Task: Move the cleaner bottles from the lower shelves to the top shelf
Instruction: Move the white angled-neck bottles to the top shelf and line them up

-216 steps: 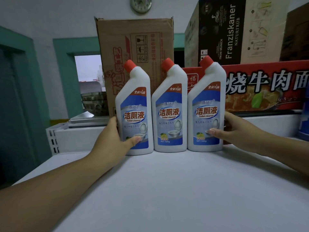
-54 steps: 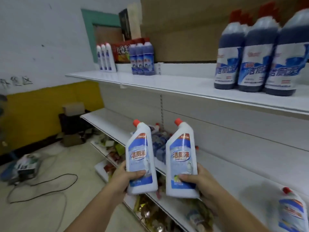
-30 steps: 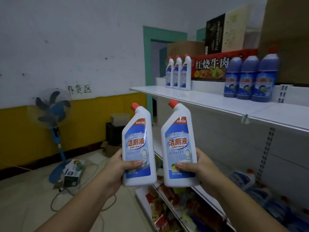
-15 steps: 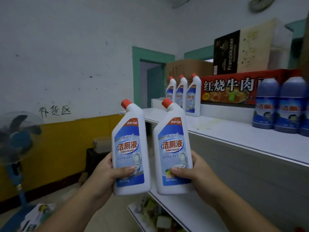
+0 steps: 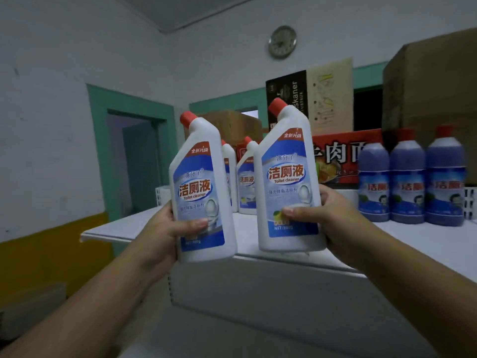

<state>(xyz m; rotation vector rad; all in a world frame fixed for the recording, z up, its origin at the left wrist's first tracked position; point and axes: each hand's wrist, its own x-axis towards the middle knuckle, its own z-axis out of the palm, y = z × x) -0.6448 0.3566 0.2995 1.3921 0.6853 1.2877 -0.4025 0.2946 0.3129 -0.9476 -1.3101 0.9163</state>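
Your left hand [image 5: 165, 233] is gripping the left white bottle [image 5: 204, 197] low on its body, thumb lying across the label and fingers wrapping round behind. The bottle is standing close to upright in that hand, red cap uppermost, its top leaning slightly left. Its base is hanging at the front lip of the top shelf [image 5: 426, 244] and, in my judgement, is not yet over the board.

Beyond this hand, further in on the shelf, shelved white bottles [image 5: 246, 177] of the same kind are standing together. Their number cannot be told, as the held bottles are covering them.

Your right hand [image 5: 333, 218] is gripping the right white bottle [image 5: 286, 182] in the same manner, thumb on the label, cap up, long axis near vertical. This bottle is riding higher, and its base appears to be hovering just over the shelf's front margin. I therefore judge the right hand to be nearer to a set-down.

To the right of that hand, three dark blue bottles [image 5: 407, 182] are standing on the shelf, apart from it.

Bare shelf is lying ahead of and just below both bases. The coming move is calling for a forward push and then a lowering with bases flat, the left hand needing the longer reach.
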